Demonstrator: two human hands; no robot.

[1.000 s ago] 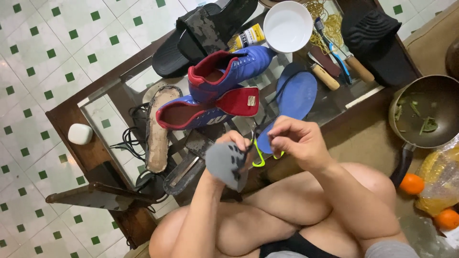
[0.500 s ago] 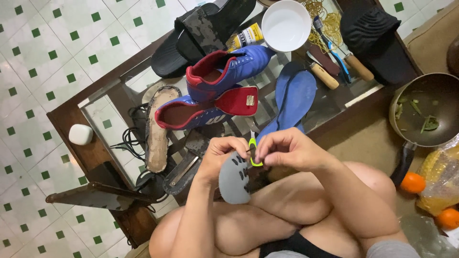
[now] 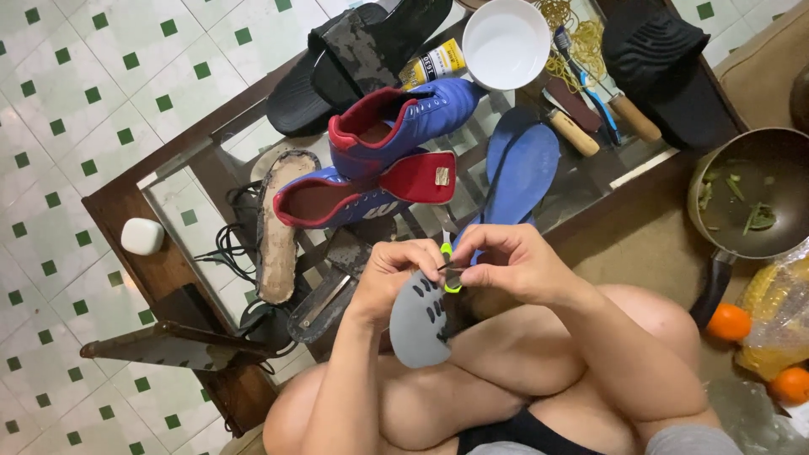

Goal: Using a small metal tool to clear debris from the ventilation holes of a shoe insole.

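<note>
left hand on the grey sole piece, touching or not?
Touching. The head view shows the left hand wrapped over the top edge of the grey sole piece, with its fingers pressed against it and no gap visible.

1 yellow glue tube [image 3: 431, 63] with a black label lies beside the white bowl [image 3: 506, 42].

Two blue shoes [image 3: 396, 126] [image 3: 337, 198], two black sandals [image 3: 354, 59], two blue insoles [image 3: 522, 168], one white bowl [image 3: 506, 42], two oranges [image 3: 727, 322] [image 3: 792, 385].
</note>
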